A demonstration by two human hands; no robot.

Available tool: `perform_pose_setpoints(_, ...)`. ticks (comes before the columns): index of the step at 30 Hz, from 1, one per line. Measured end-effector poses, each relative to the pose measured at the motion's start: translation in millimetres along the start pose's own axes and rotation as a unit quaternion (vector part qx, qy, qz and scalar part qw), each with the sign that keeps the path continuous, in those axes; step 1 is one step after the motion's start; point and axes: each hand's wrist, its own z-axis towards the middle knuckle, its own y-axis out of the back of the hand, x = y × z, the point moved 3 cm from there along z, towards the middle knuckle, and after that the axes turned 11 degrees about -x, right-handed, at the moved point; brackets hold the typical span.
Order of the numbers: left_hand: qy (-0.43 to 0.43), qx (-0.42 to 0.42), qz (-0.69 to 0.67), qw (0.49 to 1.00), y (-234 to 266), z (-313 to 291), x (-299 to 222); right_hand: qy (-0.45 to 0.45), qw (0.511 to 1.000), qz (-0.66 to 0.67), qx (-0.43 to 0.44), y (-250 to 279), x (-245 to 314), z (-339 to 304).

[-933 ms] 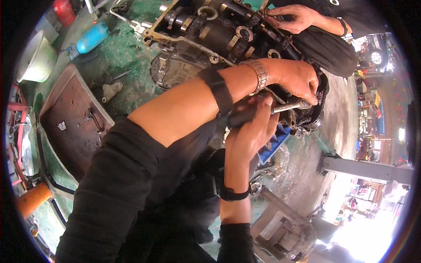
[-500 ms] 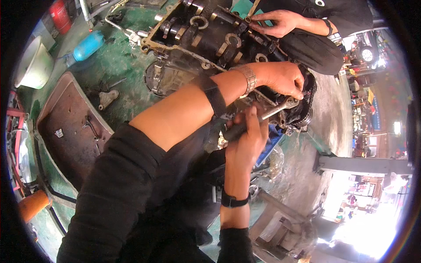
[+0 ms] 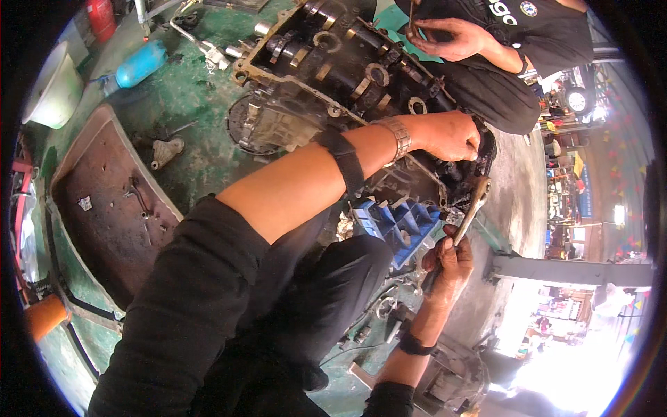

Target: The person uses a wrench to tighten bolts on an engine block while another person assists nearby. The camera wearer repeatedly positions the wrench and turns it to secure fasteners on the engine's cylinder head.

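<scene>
A dirty, greasy engine block (image 3: 333, 76) lies on the green floor. My left hand (image 3: 451, 135), with a metal watch on the wrist, grips the block's near right end. Below it my right hand (image 3: 448, 260) holds the lower end of a metal wrench (image 3: 472, 205). The wrench stands nearly upright with its head against the block's lower edge. A blue plastic crate (image 3: 403, 222) sits under the block between my two arms. My dark trouser legs fill the lower middle.
Another person in black crouches at the top right, one hand (image 3: 451, 35) over the block. A rusty metal tray (image 3: 104, 201), a blue bottle (image 3: 139, 62), a white bowl (image 3: 52, 87) and a small metal part (image 3: 167, 149) lie to the left. More metal parts (image 3: 451, 382) lie below.
My right hand has dropped away from my left hand. The wrench swung from lying nearly level under the left hand to standing nearly upright. The view has shifted slightly.
</scene>
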Motion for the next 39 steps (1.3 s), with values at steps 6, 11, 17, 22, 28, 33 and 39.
perform_pose_setpoints(6,0.01,0.012,-0.001,1.0,-3.3,1.3,1.6,-0.069,0.992,-0.061,0.091,20.0,13.3,26.0)
perform_pose_setpoints(11,0.027,0.051,-0.025,0.998,-3.6,-1.2,-1.8,-0.104,0.981,-0.09,0.134,26.6,11.5,46.6)
perform_pose_setpoints(17,0.052,0.118,-0.037,0.991,-1.9,-4.8,-5.6,-0.085,0.966,-0.173,0.169,43.3,22.4,72.3)
perform_pose_setpoints(22,0.008,0.078,-0.015,0.997,-1.3,-8.2,-6.8,-0.029,0.939,-0.312,0.142,49.7,33.2,95.1)
perform_pose_setpoints(28,-0.001,0.052,-0.004,0.999,0.0,-10.9,-9.9,0.093,0.912,-0.372,0.145,52.1,48.5,109.0)
perform_pose_setpoints(33,0.013,0.058,0.003,0.998,1.4,-10.3,-12.2,0.15,0.896,-0.404,0.106,55.1,35.7,114.0)
perform_pose_setpoints(39,0.011,0.077,0.005,0.997,-0.4,-10.2,-12.9,0.062,0.928,-0.361,0.076,44.4,12.4,73.8)
